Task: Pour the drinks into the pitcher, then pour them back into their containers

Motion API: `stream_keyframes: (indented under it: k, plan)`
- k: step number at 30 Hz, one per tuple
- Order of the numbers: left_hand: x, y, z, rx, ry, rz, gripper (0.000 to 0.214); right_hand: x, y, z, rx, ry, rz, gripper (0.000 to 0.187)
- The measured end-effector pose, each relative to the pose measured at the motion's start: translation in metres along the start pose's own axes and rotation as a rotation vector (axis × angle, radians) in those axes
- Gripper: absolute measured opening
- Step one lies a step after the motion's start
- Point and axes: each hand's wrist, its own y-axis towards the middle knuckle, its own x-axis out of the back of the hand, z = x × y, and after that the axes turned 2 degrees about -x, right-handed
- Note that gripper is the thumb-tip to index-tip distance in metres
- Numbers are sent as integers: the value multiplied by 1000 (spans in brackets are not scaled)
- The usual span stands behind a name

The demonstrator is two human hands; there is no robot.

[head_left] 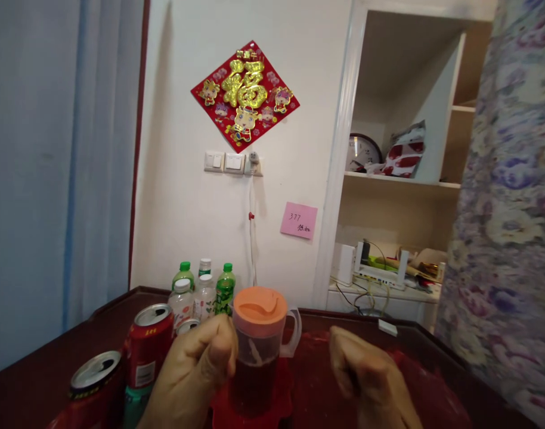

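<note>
Pale wall (183, 196) closes off the space behind the jug (258, 348), and the dark red tabletop (315, 372) ends in a raised rim just beyond it. To the jug's left, the table edge slants toward the viewer below a blue curtain (44, 149); to its right, the other edge runs down beside a floral curtain (509, 226). Room for moving is tight left of the jug, where bottles (205, 298) cluster behind and to that side, and red cans (149, 339) stand nearer the viewer. More tabletop shows to the jug's right, reaching out to a small white box (387, 328) near the far edge.

On a red tray (285, 390) with a wavy border, the jug stands upright. Its body is see-through, with dark liquid in the lower part and a clear upper band. An orange lid (260, 305) with a raised curved ridge caps it, and a clear handle (298, 328) loops off its right side.

Just left of the jug, the left hand (201, 363) is curled into a fist, overlapping the jug's side in view; I cannot tell whether they touch. Well to the jug's right, apart from it, the right hand (366, 372) has its fingers folded inward, back of the hand uppermost.
</note>
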Motion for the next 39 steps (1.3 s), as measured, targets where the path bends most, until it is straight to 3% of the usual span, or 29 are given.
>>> stream_keyframes:
  k: [2, 5, 9, 13, 24, 28, 30, 32, 35, 39]
  plan:
    - [-5, 12, -13, -81, 3, -24, 63, 3, 10, 3, 18, 26, -53, 69]
    - [-11, 43, -17, -93, 54, -58, 67, 3, 38, -15, -37, 24, -103, 69]
    - [-13, 91, 0, 63, 134, -62, 74, -4, 81, -64, -301, -131, -65, 77]
    - [-3, 109, 16, 120, 117, -74, 73, -10, 94, -96, -384, -163, -20, 79]
    - [19, 90, 26, 143, 63, -130, 67, -8, 74, -103, -389, -181, -11, 76]
    - [20, 64, 32, 93, 128, -232, 57, -5, 56, -112, -396, -172, -36, 71]
    - [21, 41, 42, 96, 190, -291, 53, -4, 42, -119, -419, -160, -41, 62]
    - [23, 17, 56, 191, 231, -293, 50, -4, 28, -127, -449, -127, -35, 54]
    - [31, -11, 81, 332, 250, -270, 51, -8, 16, -139, -486, -27, -18, 58]
    - [41, -12, 105, 385, 278, -265, 66, -25, 22, -153, -489, 162, 28, 65]
